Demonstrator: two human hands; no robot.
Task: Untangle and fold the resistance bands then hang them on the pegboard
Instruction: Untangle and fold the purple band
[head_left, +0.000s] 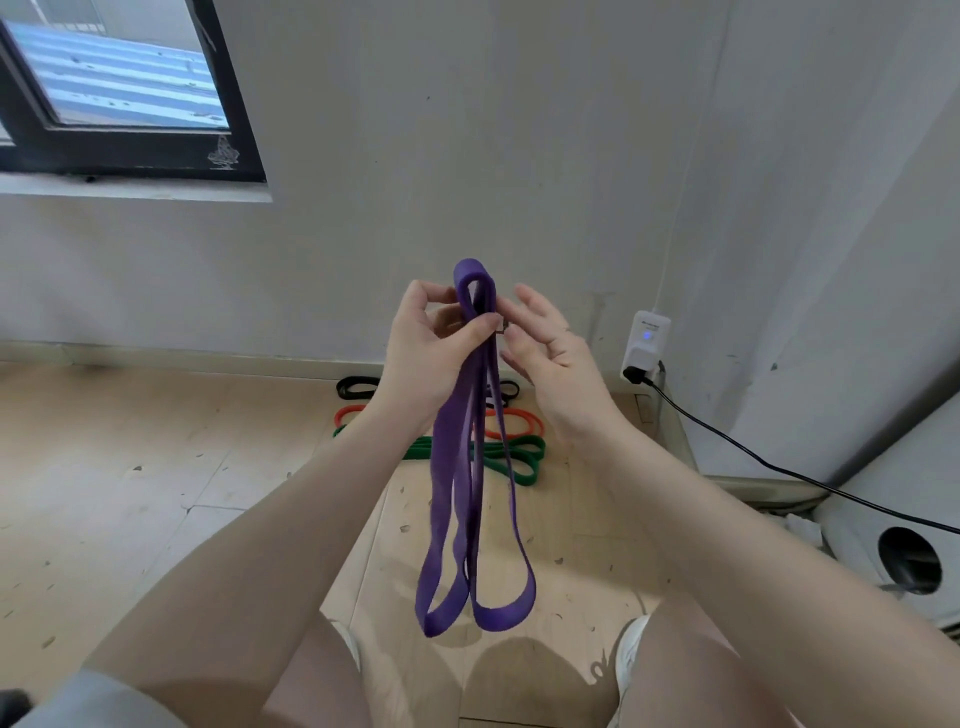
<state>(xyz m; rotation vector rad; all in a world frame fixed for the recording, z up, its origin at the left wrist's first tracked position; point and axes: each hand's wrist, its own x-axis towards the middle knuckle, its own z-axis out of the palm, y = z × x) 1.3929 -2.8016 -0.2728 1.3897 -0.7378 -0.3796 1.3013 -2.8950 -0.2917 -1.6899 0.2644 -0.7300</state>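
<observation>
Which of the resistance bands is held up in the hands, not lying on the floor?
The purple band. The left hand pinches its folded top, and it hangs in the air, while the green, orange and black bands lie on the floor.

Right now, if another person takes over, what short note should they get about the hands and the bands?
Left hand: pinches the folded purple band near its top; loops hang down.
Right hand: open, fingers beside the fold, gripping nothing.
On the floor by the wall: black band, orange band, green band.
Done: purple folded.
Left: hang it; pegboard not in view. Fold and hang the others.
</observation>
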